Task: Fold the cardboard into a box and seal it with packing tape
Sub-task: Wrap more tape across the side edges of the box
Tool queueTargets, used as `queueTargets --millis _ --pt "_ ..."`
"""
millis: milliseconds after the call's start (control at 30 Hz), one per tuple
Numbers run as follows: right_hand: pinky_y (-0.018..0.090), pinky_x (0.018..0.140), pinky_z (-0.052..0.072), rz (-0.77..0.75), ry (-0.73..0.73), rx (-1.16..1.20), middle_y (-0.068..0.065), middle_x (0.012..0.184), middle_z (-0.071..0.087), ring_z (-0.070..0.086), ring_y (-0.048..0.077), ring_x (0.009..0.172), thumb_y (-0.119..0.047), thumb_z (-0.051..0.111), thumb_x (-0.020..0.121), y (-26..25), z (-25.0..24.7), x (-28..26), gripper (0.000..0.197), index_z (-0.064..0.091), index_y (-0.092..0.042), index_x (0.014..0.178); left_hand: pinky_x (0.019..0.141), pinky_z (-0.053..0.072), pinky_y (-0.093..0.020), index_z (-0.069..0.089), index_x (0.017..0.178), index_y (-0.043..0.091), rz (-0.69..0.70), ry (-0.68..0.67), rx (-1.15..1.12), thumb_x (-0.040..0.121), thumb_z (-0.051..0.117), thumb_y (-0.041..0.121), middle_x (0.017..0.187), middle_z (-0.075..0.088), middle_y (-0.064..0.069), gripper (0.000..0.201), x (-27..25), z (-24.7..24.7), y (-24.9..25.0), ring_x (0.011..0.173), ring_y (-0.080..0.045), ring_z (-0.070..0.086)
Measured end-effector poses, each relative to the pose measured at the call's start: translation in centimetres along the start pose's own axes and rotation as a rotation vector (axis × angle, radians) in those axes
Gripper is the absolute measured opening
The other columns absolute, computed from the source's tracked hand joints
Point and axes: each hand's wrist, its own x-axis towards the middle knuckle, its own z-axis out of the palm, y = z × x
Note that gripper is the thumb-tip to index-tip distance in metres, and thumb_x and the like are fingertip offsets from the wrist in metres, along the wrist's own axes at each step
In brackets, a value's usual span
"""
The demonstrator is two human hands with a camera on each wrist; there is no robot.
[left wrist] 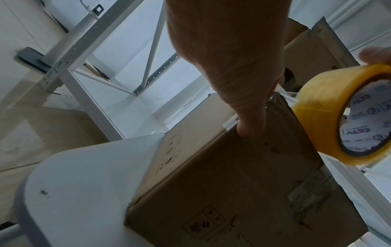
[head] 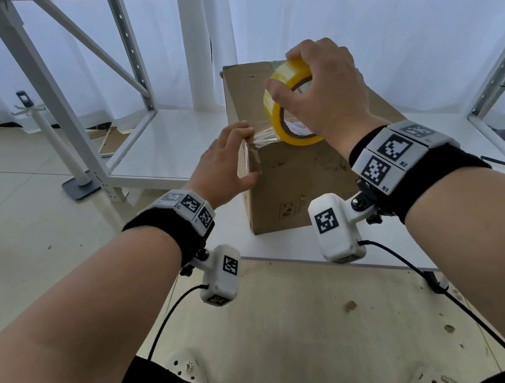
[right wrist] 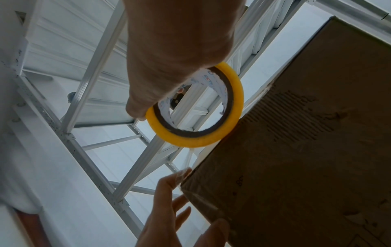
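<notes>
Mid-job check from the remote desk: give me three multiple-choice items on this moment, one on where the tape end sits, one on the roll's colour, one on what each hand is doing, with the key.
1. Where is the free end of the tape stuck?
A. at the box's upper left corner
B. on the shelf post
C. on the floor

2. What colour is the tape roll?
A. blue
B. yellow
C. black

3. What is the right hand doing?
A. resting flat on the table
B. hanging empty
C. gripping the tape roll

Key: 1 A, the left hand presses the clear strip onto the corner of the cardboard box. 2 B, the tape roll shows yellow in all three views. 3 C, the right hand curls its fingers round the roll above the box top.
</notes>
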Motion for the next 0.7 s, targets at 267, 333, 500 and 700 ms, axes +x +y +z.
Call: queueTargets --millis 267,333,500,700 --pt "0.038 0.094 0.038 -0.003 -0.007 0.006 0.002 0.128 0.050 0.044 0.022 0.118 -0.060 0.050 0.085 0.1 -0.1 0.0 0.055 0.050 -0.024 0.126 0.101 0.039 -0.039 0.052 0.123 0.021 0.007 -0.001 -0.045 0.080 0.070 0.041 0.132 0.049 0.001 0.051 1.4 -2.1 -0.3 0.114 -0.016 0.048" --pt "0.037 0.094 0.038 -0.003 -0.010 0.006 0.002 0.128 0.050 0.044 0.022 0.118 -0.060 0.050 0.085 0.1 -0.1 -0.1 0.054 0.050 -0.024 0.125 0.097 0.044 -0.036 0.057 0.119 0.020 0.005 0.019 -0.131 0.083 0.068 0.039 0.127 0.052 0.002 0.042 1.5 -2.5 -0.3 0.105 -0.010 0.049" --pt "0.039 0.095 0.039 0.003 -0.007 0.014 0.002 0.127 0.050 0.044 0.022 0.118 -0.061 0.049 0.085 0.1 -0.1 -0.1 0.055 0.050 -0.023 0.125 0.102 0.040 -0.041 0.041 0.134 0.018 0.014 -0.022 0.062 0.078 0.074 0.038 0.144 0.037 -0.001 0.069 0.2 -0.8 0.0 0.117 -0.021 0.049" --pt "0.038 0.095 0.039 0.005 -0.011 0.015 0.002 0.128 0.050 0.044 0.022 0.118 -0.061 0.049 0.085 0.0 -0.2 -0.2 0.055 0.050 -0.023 0.126 0.099 0.042 -0.047 0.055 0.123 0.020 0.005 0.000 0.031 0.082 0.067 0.044 0.135 0.050 0.000 0.049 1.0 -2.4 0.3 0.113 -0.020 0.053"
